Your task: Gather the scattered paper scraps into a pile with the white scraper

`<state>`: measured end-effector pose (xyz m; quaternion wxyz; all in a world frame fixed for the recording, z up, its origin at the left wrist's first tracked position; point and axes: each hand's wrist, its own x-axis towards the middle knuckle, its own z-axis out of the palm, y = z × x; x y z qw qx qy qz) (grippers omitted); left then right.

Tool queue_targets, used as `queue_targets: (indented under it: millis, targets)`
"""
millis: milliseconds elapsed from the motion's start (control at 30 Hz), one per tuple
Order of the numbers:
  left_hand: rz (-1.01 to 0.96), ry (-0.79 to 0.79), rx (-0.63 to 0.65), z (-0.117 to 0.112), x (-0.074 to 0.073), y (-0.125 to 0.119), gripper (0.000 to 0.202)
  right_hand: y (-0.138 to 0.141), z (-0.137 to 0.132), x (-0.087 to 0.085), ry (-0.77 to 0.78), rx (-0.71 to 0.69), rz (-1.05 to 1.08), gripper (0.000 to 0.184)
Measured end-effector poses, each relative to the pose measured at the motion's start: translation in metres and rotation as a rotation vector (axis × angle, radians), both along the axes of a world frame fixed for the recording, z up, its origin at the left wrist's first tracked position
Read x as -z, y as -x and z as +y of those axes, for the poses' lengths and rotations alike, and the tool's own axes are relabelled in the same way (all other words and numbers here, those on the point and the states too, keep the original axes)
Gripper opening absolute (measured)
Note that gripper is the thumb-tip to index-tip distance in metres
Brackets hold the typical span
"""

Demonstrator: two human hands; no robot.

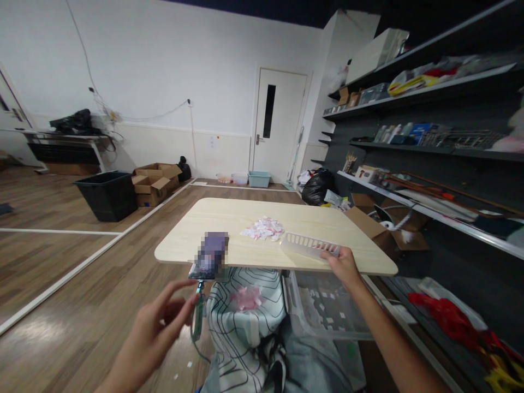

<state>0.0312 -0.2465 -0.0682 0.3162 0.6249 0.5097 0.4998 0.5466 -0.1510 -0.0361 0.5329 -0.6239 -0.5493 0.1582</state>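
My right hand [343, 267] grips the right end of a white slotted plastic tray [301, 245] at the table's near edge. A few reddish bits show through its slots. Left of the tray lies a heap of small white and pink pieces [263, 228]. My left hand [164, 322] is curved with thumb and forefinger apart, close to a phone [210, 254] at the table's near left edge. A green strap [198, 314] hangs from the phone by my fingertips; whether they touch it is hard to tell.
The pale table [323, 215] stands ahead. Below its edge are a striped cloth [223, 335] with pink pieces in a hollow, and a clear plastic bin [292, 297] with scattered white bits. Shelves [429, 147] line the right; a black bin [108, 196] stands left.
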Motion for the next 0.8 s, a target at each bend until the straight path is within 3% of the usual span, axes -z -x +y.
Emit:
queue_targets:
  millis: [100,200,300,400,567,667,800]
  targets:
    - [-0.046,-0.106,-0.095,0.051,-0.033,0.036,0.07,-0.003,-0.003,-0.005,0.065,-0.012,0.026,0.046]
    - [0.144,-0.109,-0.191,0.124,-0.055,0.062,0.076,-0.011,-0.003,-0.009,0.099,0.006,0.019,0.046]
    - [0.415,-0.093,-0.217,0.194,-0.065,0.069,0.07,-0.016,-0.002,-0.011,0.115,0.007,0.0,0.046]
    - [0.708,0.011,-0.155,0.239,-0.066,0.057,0.063,-0.015,-0.002,-0.007,0.128,-0.025,-0.017,0.046]
    - [0.873,0.046,-0.114,0.258,-0.046,0.031,0.06,-0.009,-0.003,-0.001,0.112,-0.104,-0.043,0.045]
    - [0.956,0.073,-0.133,0.256,-0.035,0.029,0.063,-0.01,-0.003,0.0,0.078,-0.137,-0.067,0.046]
    - [1.021,0.109,-0.129,0.256,-0.031,0.034,0.066,-0.012,-0.002,0.001,0.073,-0.16,-0.12,0.045]
